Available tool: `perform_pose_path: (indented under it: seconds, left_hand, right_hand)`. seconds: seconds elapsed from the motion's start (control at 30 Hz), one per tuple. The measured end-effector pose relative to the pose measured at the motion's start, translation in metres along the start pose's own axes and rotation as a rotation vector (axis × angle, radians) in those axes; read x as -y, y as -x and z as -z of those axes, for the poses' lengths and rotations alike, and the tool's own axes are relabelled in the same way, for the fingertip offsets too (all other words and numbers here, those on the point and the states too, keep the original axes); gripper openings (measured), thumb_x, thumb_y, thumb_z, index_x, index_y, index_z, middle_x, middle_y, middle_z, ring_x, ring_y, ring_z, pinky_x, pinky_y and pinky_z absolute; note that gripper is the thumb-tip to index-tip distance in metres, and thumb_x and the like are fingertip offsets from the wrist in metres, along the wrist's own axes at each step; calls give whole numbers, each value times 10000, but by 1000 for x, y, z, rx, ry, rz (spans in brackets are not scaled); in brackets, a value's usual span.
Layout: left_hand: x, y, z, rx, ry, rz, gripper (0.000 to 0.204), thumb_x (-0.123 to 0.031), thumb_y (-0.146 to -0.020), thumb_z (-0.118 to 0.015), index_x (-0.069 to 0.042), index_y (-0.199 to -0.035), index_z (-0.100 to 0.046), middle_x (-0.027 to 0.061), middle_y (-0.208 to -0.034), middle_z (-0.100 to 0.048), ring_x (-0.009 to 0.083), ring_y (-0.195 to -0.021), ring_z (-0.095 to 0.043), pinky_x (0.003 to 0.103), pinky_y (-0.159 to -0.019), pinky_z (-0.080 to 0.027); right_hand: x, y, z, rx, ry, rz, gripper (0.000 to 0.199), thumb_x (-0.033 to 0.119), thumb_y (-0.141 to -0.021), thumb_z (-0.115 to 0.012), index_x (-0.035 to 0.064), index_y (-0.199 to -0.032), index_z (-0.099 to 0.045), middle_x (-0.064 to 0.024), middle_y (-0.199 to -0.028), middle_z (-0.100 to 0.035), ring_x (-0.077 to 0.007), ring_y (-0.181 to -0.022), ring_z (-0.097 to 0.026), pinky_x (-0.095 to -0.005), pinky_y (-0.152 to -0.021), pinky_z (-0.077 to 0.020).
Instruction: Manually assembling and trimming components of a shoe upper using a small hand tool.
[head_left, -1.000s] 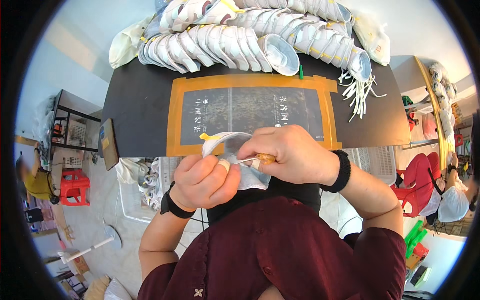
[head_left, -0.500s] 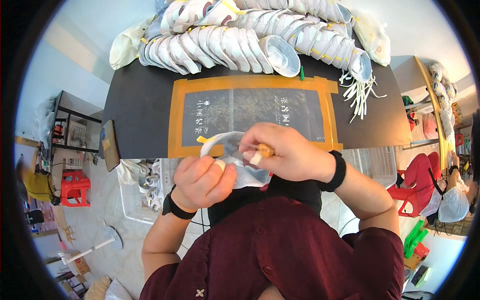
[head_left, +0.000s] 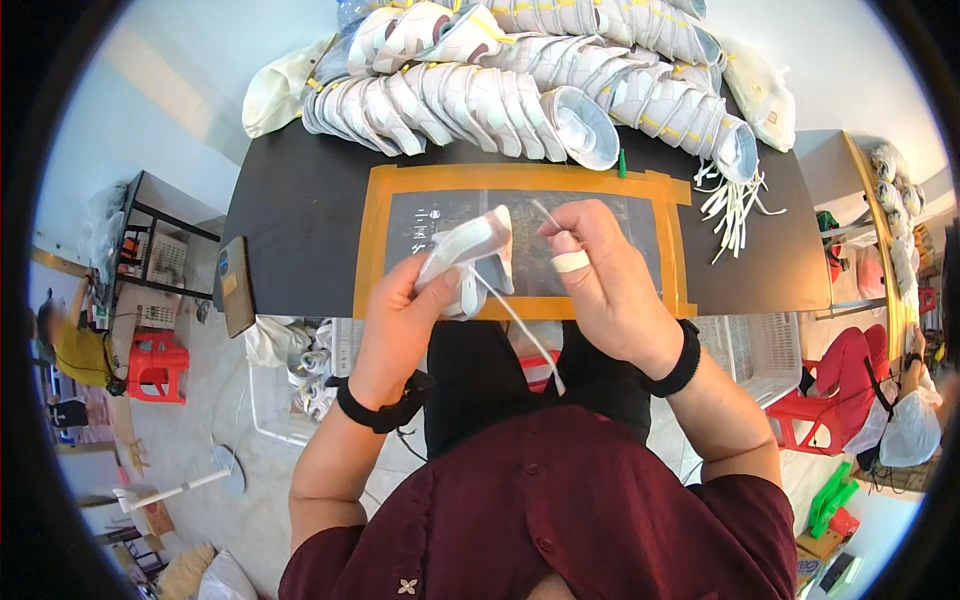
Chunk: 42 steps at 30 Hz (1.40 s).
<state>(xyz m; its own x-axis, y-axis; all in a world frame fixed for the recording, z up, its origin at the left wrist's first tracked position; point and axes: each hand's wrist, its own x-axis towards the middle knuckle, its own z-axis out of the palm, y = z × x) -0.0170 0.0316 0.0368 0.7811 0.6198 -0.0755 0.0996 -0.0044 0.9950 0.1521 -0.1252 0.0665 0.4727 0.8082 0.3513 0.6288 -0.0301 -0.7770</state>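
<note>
Over black table (head_left: pixel 290 205): gripping curved white fabric piece (head_left: pixel 468 243) trailing white cord (head_left: pixel 522 328) in left hand (head_left: pixel 402 302), thin grey tool (head_left: pixel 544 212) in right hand (head_left: pixel 607 287); probably threading, next needing steadiness.

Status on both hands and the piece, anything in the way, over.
Left hand grips pale piece. Right hand, apart from it, pinches thin tool, mostly hidden. Possibly in the way: white cord dangling from piece.

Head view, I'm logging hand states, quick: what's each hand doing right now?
Left hand: closed, holding a pale fabric piece with a white cord trailing.
Right hand: closed on a thin tool, mostly hidden.
</note>
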Motion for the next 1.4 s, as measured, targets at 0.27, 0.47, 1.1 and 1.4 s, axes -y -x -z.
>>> perform_pose_path:
  seconds: [0.27,0.47,1.1,1.4]
  left_hand:
    - [23,-17,12,60,242,175,243,-152,-944,-638,-32,-1154,-620,32,-1019,-679,116,-860,-651,287,-720,-551]
    - [17,-15,5,15,188,114,240,-142,-937,-646,-36,-1151,-623,38,-1021,-680,119,-860,-657,283,-712,-558]
    - [19,-8,0,-5,100,38,203,-131,-967,-608,-23,-1138,-622,-26,-842,-597,23,-653,-459,197,-564,-377]
    - [18,-4,-5,-33,105,-5,242,-123,-975,-602,-24,-1195,-605,-42,-876,-610,-4,-677,-448,180,-552,-341]
  right_hand:
    - [-11,2,-24,253,92,-10,294,202,-956,-532,60,-1213,-517,-205,-1041,-601,-410,-889,-628,-470,-746,-525]
    - [9,-9,-23,438,-283,-427,277,100,-955,-523,45,-1226,-543,-140,-857,-636,-229,-735,-629,-342,-696,-510]
    - [-3,-9,-31,459,-323,-356,339,104,-948,-506,30,-1263,-607,-63,-791,-609,-106,-697,-531,-290,-655,-472]
    - [0,-10,-31,504,-309,-392,355,84,-942,-486,29,-1273,-603,-60,-778,-594,-97,-693,-504,-286,-644,-462]
